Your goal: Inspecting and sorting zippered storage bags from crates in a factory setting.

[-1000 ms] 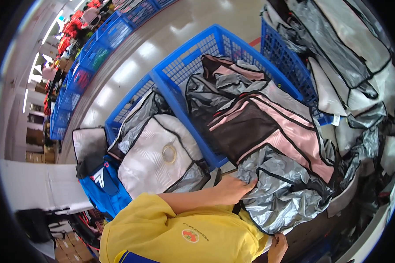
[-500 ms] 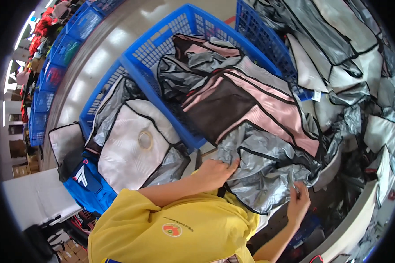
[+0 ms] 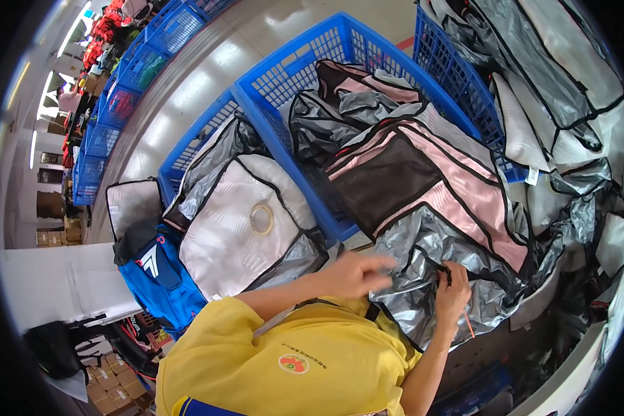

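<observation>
A bag workshop or warehouse: rows of blue plastic crates (image 3: 295, 73) heaped with silver fabric covers (image 3: 430, 187), polished concrete floor (image 3: 208, 66)

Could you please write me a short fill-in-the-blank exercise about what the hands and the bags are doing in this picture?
1. The right hand pinches the black trim of a silver and ____ bag.
2. That bag hangs over the rim of a ____ plastic crate.
3. The left hand rests on the crinkled ____ part of the same bag.
4. The person wears a ____ shirt.

Missing words: pink; blue; silver; yellow
</observation>
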Demonstrator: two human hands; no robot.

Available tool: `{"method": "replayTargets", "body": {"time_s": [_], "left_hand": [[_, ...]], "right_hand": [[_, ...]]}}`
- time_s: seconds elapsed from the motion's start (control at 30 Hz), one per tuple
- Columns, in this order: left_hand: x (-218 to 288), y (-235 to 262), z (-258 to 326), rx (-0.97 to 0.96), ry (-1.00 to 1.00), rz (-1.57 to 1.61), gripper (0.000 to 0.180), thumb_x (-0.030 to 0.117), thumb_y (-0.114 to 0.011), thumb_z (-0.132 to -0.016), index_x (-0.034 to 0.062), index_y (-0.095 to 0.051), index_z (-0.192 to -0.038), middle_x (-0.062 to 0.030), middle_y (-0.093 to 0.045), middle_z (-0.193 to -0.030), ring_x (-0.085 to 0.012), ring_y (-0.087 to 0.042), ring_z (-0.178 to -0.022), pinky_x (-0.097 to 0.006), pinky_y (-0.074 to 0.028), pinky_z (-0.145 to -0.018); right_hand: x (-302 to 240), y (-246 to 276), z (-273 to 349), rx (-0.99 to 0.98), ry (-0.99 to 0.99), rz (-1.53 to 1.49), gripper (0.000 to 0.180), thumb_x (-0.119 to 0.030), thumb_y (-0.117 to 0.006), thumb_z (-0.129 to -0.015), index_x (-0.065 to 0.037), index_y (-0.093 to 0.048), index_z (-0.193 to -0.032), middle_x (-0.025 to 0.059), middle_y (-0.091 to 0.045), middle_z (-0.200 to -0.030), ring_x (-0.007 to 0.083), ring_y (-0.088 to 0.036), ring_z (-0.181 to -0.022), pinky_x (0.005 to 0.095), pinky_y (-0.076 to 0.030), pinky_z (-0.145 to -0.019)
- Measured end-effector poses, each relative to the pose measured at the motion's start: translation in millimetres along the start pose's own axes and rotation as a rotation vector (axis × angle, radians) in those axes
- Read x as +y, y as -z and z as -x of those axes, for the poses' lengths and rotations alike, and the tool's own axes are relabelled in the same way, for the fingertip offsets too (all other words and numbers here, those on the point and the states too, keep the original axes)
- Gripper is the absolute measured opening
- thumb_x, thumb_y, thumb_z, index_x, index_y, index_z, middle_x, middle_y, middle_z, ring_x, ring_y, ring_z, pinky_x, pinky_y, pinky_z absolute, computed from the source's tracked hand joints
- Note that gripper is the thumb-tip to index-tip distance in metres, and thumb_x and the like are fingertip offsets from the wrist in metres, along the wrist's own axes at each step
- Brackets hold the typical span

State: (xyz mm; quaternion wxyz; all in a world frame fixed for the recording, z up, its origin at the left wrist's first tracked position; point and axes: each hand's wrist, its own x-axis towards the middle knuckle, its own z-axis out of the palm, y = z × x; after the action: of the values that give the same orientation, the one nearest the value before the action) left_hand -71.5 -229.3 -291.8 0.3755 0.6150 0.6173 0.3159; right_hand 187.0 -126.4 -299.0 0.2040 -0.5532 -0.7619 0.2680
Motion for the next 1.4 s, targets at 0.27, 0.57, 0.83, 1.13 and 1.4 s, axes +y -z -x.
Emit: {"method": "replayTargets", "body": {"time_s": [0.27, 0.57, 0.83, 1.13, 1.4], "left_hand": [[-103.3, 48.2, -41.8, 0.646, 0.86, 1.285, 0.028, 0.04, -0.061, -0.104, 0.0138, -0.062, -0.095, 0.0011, -0.059, -0.078, -0.0146, -0.055, -0.068, -0.035, -0.049, -0.067], [-79.5, 5.5, -38.7, 0.624, 0.921, 0.992, 0.027, 0.032, -0.062, -0.1, 0.0118, -0.058, -0.082, -0.0029, -0.054, -0.066, -0.0182, -0.051, -0.052, -0.035, -0.041, -0.05], [-122.6, 43.3, -56.6, 0.793, 0.786, 1.121, 0.034, 0.033, -0.055, -0.103, 0.014, -0.055, -0.075, -0.0016, -0.049, -0.06, -0.018, -0.05, -0.055, -0.035, -0.042, -0.054], [-79.4, -11.7, -46.0, 0.647, 0.871, 1.268, 0.018, 0.031, -0.058, -0.102, 0.0183, -0.052, -0.09, -0.0024, -0.048, -0.07, -0.0226, -0.047, -0.058, -0.041, -0.041, -0.056], [-120.9, 27.5, -59.1, 0.736, 0.785, 1.417, 0.028, 0.036, -0.057, -0.105, 0.0166, -0.052, -0.086, 0.0008, -0.045, -0.067, -0.0187, -0.046, -0.061, -0.037, -0.04, -0.06]], "right_hand": [[-9.7, -6.2, 4.0, 0.021, -0.007, 0.059, 0.033, 0.006, -0.069, -0.08, -0.01, -0.07, -0.109, 0.0098, -0.071, -0.107, 0.035, -0.071, -0.092, 0.0431, -0.056, -0.076], [-13.4, -6.4, 12.4, 0.006, -0.02, 0.061, 0.034, 0.008, -0.064, -0.078, -0.008, -0.069, -0.107, 0.0118, -0.07, -0.103, 0.0357, -0.07, -0.09, 0.0423, -0.055, -0.075], [-7.3, -10.3, 16.0, 0.051, -0.022, 0.024, 0.036, 0.01, -0.065, -0.076, -0.008, -0.069, -0.108, 0.0118, -0.07, -0.104, 0.0352, -0.07, -0.09, 0.0417, -0.056, -0.077], [-6.8, -13.9, 18.2, 0.07, -0.051, -0.001, 0.039, 0.009, -0.066, -0.074, -0.01, -0.071, -0.107, 0.0088, -0.07, -0.105, 0.0352, -0.07, -0.093, 0.0431, -0.056, -0.079], [-8.8, -12.2, 19.9, 0.099, -0.041, -0.044, 0.04, 0.011, -0.065, -0.072, -0.009, -0.071, -0.106, 0.0094, -0.07, -0.103, 0.0349, -0.07, -0.09, 0.0419, -0.057, -0.077]]}}
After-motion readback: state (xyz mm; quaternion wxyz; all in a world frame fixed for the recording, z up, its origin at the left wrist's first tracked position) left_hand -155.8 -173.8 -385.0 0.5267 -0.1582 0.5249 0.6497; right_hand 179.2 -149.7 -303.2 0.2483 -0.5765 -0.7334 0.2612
